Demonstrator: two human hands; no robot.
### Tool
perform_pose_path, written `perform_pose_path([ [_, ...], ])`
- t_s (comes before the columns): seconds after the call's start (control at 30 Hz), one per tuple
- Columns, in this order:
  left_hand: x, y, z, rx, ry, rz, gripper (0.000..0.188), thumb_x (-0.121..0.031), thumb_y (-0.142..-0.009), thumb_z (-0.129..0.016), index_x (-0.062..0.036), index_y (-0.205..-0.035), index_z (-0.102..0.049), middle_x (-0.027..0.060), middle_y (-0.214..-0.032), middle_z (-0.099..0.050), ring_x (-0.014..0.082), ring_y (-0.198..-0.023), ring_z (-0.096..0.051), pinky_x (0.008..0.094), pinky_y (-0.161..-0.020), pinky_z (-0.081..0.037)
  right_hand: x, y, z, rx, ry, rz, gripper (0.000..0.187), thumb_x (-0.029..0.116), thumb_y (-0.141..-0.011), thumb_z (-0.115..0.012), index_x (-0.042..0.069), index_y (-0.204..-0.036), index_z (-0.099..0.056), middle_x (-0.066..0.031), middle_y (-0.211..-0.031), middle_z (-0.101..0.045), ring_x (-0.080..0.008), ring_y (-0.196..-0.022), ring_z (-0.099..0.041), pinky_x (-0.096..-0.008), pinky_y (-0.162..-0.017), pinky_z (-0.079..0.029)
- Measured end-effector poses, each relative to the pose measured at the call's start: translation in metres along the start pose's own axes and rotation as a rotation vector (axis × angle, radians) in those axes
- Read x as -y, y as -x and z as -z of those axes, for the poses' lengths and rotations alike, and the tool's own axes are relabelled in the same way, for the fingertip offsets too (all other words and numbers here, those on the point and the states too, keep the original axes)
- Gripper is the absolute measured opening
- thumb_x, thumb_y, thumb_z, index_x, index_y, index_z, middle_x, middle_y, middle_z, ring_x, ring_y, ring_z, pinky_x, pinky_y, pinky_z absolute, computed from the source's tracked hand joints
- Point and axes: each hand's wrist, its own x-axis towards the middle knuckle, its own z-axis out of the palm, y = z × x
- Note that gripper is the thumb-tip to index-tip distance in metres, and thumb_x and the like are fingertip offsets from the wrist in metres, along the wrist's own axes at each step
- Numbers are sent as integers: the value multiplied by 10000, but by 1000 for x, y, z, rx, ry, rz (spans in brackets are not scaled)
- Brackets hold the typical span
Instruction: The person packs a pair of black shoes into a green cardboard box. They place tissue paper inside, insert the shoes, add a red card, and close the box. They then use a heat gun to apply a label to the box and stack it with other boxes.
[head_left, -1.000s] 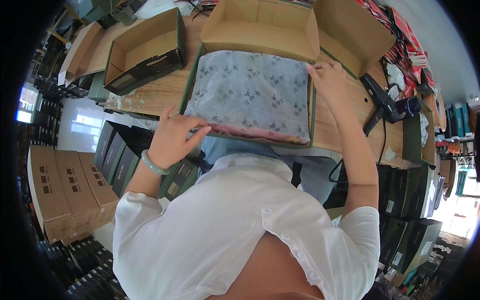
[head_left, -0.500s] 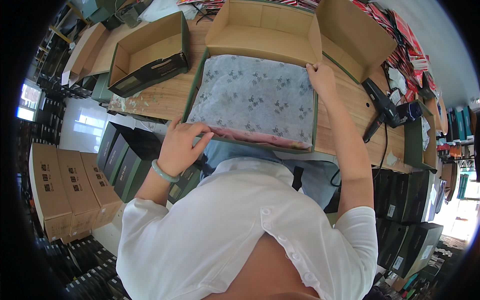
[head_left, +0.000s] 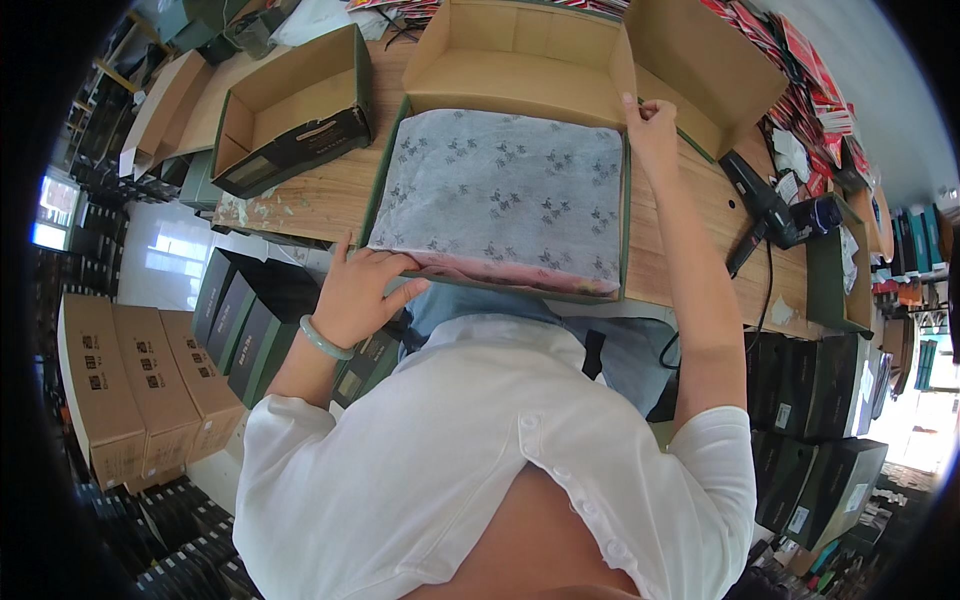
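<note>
In front of me a green box [head_left: 626,250] lies open, its brown-lined lid [head_left: 520,45] raised at the far side. White tissue paper [head_left: 500,190] with dark floral prints covers the contents, and a strip of pink paper shows along the near edge. My left hand [head_left: 362,290], with a pale green bangle, grips the near left corner, index finger over the rim and thumb outside the front wall. At the far right corner my right hand [head_left: 650,130] pinches the lid's right side edge. What lies under the tissue is hidden.
An open dark box [head_left: 295,110] stands on the wooden table at left. Another box piece [head_left: 705,75] leans at back right, near a black hair dryer [head_left: 770,210] with a cord. Brown cartons [head_left: 150,385] and stacked dark boxes [head_left: 810,400] flank me.
My right hand has moved from the tissue's far right corner to the lid's side edge. The tissue lies flatter there. The left hand stays at its corner.
</note>
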Motion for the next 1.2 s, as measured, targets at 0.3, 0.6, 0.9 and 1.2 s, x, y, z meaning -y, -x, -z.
perform_pose_path([
  [0.3, 8, 3, 16, -222, 175, 85, 209, -280, -943, -584, -130, -1023, -705, 64, -964, -697, 274, -993, -636, 556, -1107, -267, -37, -65, 0, 528, -580, -571, 497, 413, -1000, -507, 6, -1286, -523, -105, -1119, -638, -226, -1020, -589, -365, -856, -483],
  [0.6, 64, -14, -21, -633, 1131, 387, 364, -265, -1043, -443, 0, -1286, -503, 161, -1298, -559, 249, -1151, -567, 349, -1003, -417, -19, -2, 45, 495, -1000, -77, 407, 178, -964, -567, 61, -1346, -491, -78, -1265, -561, -223, -1182, -525, -392, -993, -421],
  [0.9, 79, -30, -1, -149, 1898, 376, 557, -377, -1015, -473, -22, -1438, -403, 102, -1348, -538, 193, -1218, -524, 352, -1042, -400, 30, 108, 98, 686, -405, 10, 474, 404, -943, -574, 100, -1306, -592, -227, -1572, -201, -339, -1445, -232, -423, -1141, -252],
  [1.2, 67, -35, -43, -99, 1626, 312, 598, -294, -984, -521, -17, -1475, -319, 130, -1415, -474, 246, -1281, -476, 380, -1085, -357, 2, 166, 73, 521, -402, 174, 533, 235, -906, -654, 58, -1384, -498, -222, -1600, -90, -341, -1485, -107, -429, -1168, -159],
])
